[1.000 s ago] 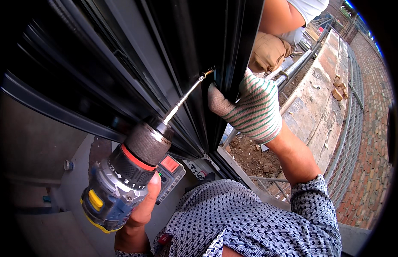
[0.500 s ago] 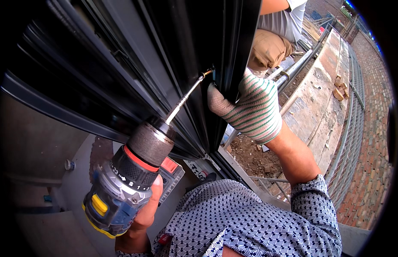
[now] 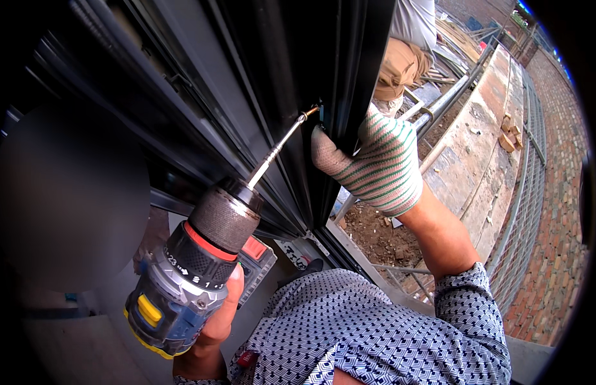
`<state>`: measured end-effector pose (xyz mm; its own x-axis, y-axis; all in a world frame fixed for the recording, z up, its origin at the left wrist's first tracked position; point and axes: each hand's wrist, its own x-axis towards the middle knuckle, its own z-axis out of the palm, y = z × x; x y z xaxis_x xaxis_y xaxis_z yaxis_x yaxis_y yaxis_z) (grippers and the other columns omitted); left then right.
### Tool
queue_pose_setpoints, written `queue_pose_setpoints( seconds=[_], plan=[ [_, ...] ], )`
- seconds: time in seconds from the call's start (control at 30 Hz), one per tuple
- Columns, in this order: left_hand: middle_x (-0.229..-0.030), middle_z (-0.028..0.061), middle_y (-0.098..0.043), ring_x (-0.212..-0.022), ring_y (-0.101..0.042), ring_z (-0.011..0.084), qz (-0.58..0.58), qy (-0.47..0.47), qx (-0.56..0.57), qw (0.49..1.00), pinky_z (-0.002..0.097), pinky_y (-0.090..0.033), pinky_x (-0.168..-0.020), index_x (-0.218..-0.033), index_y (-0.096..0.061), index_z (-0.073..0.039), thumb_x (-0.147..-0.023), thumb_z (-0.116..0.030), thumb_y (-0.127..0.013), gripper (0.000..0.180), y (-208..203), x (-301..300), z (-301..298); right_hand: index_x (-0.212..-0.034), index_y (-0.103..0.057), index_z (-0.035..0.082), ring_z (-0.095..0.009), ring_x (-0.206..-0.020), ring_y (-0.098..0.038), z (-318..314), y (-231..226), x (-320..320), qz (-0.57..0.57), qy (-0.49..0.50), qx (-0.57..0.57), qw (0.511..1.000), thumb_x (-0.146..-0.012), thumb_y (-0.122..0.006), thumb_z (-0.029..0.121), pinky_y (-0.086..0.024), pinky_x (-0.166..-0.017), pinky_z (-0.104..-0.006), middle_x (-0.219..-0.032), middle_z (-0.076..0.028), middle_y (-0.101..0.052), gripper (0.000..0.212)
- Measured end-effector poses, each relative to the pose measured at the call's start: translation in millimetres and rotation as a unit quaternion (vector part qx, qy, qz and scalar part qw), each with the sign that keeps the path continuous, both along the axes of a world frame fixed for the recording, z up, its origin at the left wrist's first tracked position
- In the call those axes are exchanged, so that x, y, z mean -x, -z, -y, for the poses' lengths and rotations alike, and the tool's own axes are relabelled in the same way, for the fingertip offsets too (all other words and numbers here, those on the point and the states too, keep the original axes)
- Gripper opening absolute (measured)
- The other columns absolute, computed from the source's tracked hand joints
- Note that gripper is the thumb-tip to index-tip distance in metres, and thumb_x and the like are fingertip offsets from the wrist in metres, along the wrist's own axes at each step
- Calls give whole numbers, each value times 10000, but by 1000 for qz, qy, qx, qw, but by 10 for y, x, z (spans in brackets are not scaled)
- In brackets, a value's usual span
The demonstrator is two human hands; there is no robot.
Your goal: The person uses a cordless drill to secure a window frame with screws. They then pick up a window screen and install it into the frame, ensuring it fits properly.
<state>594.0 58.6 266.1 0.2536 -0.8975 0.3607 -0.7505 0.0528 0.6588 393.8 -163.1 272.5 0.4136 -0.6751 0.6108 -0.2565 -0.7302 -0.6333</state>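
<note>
My left hand (image 3: pixel 224 308), bare, is wrapped round a cordless drill (image 3: pixel 198 266) with a grey chuck and a red ring; most of its fingers are hidden behind the body. A long silver driver bit (image 3: pixel 272 157) points up and right from the chuck. At its tip a small brass-coloured screw (image 3: pixel 312 110) meets the black metal frame (image 3: pixel 291 58). My right hand (image 3: pixel 381 160), in a white knitted glove with green stripes, grips the frame's edge just right of the screw. Its thumb lies on the near face, and the other fingers are partly hidden round the edge.
Beyond the frame a person in tan trousers (image 3: pixel 400 64) is partly visible. Scaffold planks (image 3: pixel 471 173) with brick pieces (image 3: pixel 508 136), a metal pipe (image 3: pixel 449 99) and wire mesh (image 3: pixel 526 212) lie to the right. Below the drill is a grey-and-red case (image 3: pixel 256 266). A blurred round patch covers the left side.
The person beyond the frame has shifted, and their bare arm has gone from view. A blurred round shape has appeared at left. My hands and the drill have hardly moved.
</note>
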Motion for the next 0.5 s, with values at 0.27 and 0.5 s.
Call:
queue_pose_setpoints(
  seconds=[0.27,0.5],
  plan=[
    [-1094,170,-710,-933,-696,318,201,43,5,979,432,-558,-870,-1073,-708,60,-856,16,-745,225,-50,-15,-7,-1057,-677,44,-268,-641,-689,0,3,-9,5,-8,-16,1000,-891,-750,220,-548,-623,-342,-768,-132,-686,253],
    [-1105,171,-708,-948,-695,307,17,-2,-23,1000,404,-557,-873,-1145,-682,54,-857,-37,-761,312,-39,-18,27,-1054,-680,45,-226,-620,-677,3,22,-33,11,4,-11,1000,-896,-752,244,-544,-610,-327,-737,-109,-686,264]
  ],
)
